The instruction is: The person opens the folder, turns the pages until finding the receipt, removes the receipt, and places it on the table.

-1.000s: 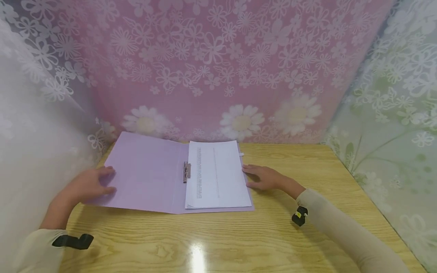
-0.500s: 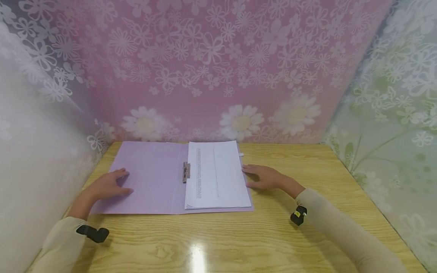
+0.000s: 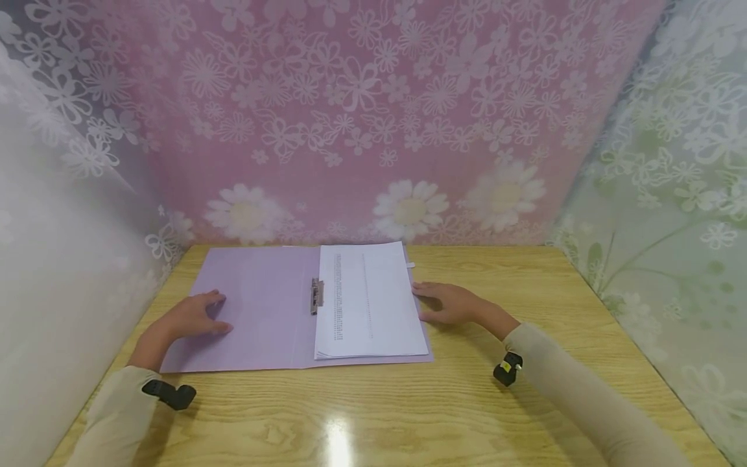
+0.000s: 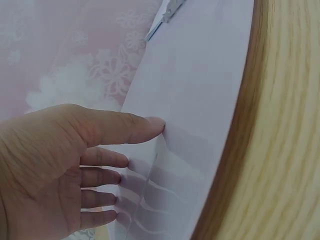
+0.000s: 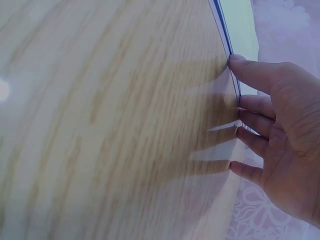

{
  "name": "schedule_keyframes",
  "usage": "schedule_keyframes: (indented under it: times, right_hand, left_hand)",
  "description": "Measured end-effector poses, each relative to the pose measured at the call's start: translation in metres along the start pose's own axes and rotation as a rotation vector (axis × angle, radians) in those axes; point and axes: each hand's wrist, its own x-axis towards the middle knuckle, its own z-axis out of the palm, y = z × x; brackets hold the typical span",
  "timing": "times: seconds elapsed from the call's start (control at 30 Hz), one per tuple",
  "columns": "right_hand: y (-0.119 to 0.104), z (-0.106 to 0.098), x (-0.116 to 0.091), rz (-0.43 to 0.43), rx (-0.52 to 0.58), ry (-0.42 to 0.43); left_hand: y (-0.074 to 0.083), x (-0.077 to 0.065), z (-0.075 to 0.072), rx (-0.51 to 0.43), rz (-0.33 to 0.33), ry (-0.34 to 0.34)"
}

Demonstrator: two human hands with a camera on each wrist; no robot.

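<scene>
A lilac folder lies spread out on the wooden table, its metal clip near the spine. White printed paper sheets are stacked on its right half. My left hand rests its fingertips on the left cover; the left wrist view shows the thumb and fingers extended, apart from each other, on the lilac surface. At the folder's right edge is my right hand, fingertips touching that edge. In the right wrist view its fingers are straight along the edge, curled round nothing.
The wood-grain table stretches in front of the folder and to its right. Behind it hangs a pink flowered cloth. Pale cloth stands at the left and flowered greenish cloth at the right. A small white tab sticks out from the folder.
The folder's left cover has come down flat onto the table. My left hand has moved right and inward with it, onto the cover. The right hand has stayed at the right edge.
</scene>
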Motion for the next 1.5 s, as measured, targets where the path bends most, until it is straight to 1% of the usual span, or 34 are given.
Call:
schedule_keyframes:
  times: [0.1,0.2,0.37,0.6,0.67,0.77,0.9,1.03,1.17,1.27,1.37,1.5]
  right_hand:
    - [0.001,0.0,0.0,-0.005,-0.002,0.013]
    - [0.002,0.0,0.0,0.015,0.016,0.01]
    - [0.003,0.0,0.001,0.043,0.055,0.023]
    - [0.001,0.001,0.007,0.073,0.078,0.059]
    - [0.0,-0.001,0.009,0.1,0.114,0.067]
    - [-0.003,-0.003,0.013,0.133,0.163,0.083]
    - [-0.003,-0.003,0.021,0.172,0.227,0.099]
    - [0.0,-0.003,0.03,0.196,0.3,0.12]
    - [0.005,-0.003,0.041,0.203,0.34,0.156]
    - [0.007,-0.004,0.048,0.214,0.372,0.177]
    - [0.008,-0.006,0.054,0.243,0.418,0.204]
    - [0.01,-0.007,0.063,0.266,0.457,0.24]
  left_hand:
    - [0.002,0.001,0.0,0.011,0.006,0.011]
    - [0.004,0.003,0.0,0.04,0.022,0.036]
    - [0.014,0.012,0.002,0.073,0.039,0.074]
    - [0.029,0.031,0.005,0.09,0.072,0.108]
    - [0.033,0.037,0.006,0.083,0.079,0.112]
    - [0.042,0.046,0.009,0.062,0.076,0.1]
    - [0.058,0.058,0.014,0.037,0.089,0.081]
    - [0.079,0.069,0.021,0.009,0.144,0.092]
    - [0.104,0.076,0.031,-0.029,0.196,0.081]
    - [0.123,0.078,0.041,-0.048,0.228,0.046]
    - [0.139,0.076,0.051,-0.065,0.263,-0.002]
    - [0.154,0.07,0.06,-0.087,0.3,-0.075]
